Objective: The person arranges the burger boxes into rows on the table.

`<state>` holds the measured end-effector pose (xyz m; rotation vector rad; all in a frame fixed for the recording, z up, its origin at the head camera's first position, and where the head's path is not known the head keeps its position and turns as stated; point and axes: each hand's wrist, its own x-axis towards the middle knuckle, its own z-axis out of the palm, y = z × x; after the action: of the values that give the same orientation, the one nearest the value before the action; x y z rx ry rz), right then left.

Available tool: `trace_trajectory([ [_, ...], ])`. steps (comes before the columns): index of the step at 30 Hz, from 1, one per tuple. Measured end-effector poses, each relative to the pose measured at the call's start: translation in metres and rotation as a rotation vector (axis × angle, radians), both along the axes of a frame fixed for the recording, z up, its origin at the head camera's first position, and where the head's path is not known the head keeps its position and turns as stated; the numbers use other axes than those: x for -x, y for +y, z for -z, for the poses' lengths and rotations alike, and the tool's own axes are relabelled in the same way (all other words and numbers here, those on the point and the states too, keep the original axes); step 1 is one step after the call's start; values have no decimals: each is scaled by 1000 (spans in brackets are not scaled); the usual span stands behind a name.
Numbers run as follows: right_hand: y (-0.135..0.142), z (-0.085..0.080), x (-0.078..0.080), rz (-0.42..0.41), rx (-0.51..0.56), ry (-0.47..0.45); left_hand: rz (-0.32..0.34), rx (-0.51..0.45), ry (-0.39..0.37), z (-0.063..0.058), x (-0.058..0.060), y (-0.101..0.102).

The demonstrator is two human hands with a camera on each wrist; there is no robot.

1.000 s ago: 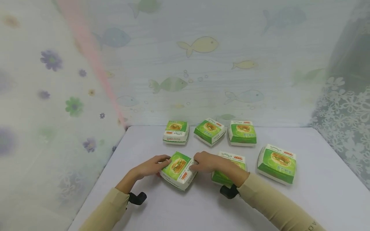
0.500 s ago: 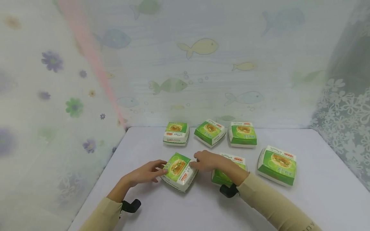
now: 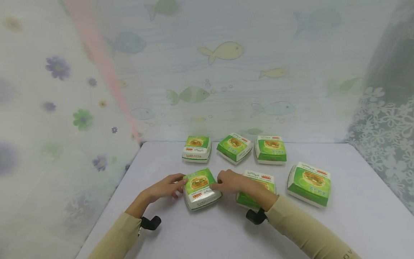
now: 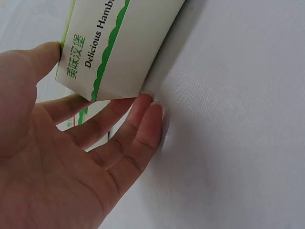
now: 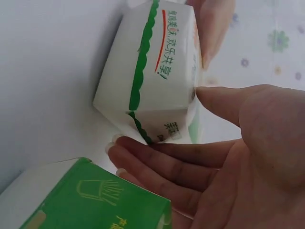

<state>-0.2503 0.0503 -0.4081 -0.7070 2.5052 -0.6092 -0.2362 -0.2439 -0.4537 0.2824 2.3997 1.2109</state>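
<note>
A green and white hamburger box (image 3: 198, 194) sits on the white table between both hands in the head view, its burger picture facing up. My left hand (image 3: 165, 187) holds its left side; in the left wrist view the thumb lies on the lid's edge and the fingers reach around the lower corner of the box (image 4: 128, 47). On the opposite side my right hand (image 3: 231, 181) grips it, thumb on the lid and fingers by the side wall, as the right wrist view of the box (image 5: 164, 71) shows. Partly hidden under the right forearm is another hamburger box (image 3: 260, 175).
Three more hamburger boxes stand in a row at the back: left (image 3: 196, 149), middle (image 3: 234, 147) and right (image 3: 271, 150). Another hamburger box (image 3: 309, 184) lies farther right. Behind the table (image 3: 194, 237) hangs a fish-print curtain (image 3: 187, 72).
The held box has turned, so its white printed side now faces the front. My left hand drew back leftward, then came in against the box again. The right hand stayed nearly in place.
</note>
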Motion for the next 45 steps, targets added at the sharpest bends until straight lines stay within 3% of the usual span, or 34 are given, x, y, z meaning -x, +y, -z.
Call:
trace_trajectory([
  [4, 1, -3, 0, 4, -7, 4, -44, 0, -4, 0, -2, 1],
  [10, 2, -7, 3, -22, 15, 8, -159, -7, -17, 1, -18, 2],
  [14, 2, -5, 7, -19, 34, -25, -196, -28, -31, 0, -25, 7],
  [19, 0, 0, 7, -6, 36, -53, -196, -29, -36, 3, -25, 14],
  [29, -3, 2, -5, 18, 35, -66, -197, -24, -14, 5, -9, 17],
  [38, -5, 1, -10, 14, 107, -67, -181, -88, -33, 4, -10, 18],
  [45, -12, 4, -6, 10, 164, -77, -170, -98, -16, 0, -8, 6],
])
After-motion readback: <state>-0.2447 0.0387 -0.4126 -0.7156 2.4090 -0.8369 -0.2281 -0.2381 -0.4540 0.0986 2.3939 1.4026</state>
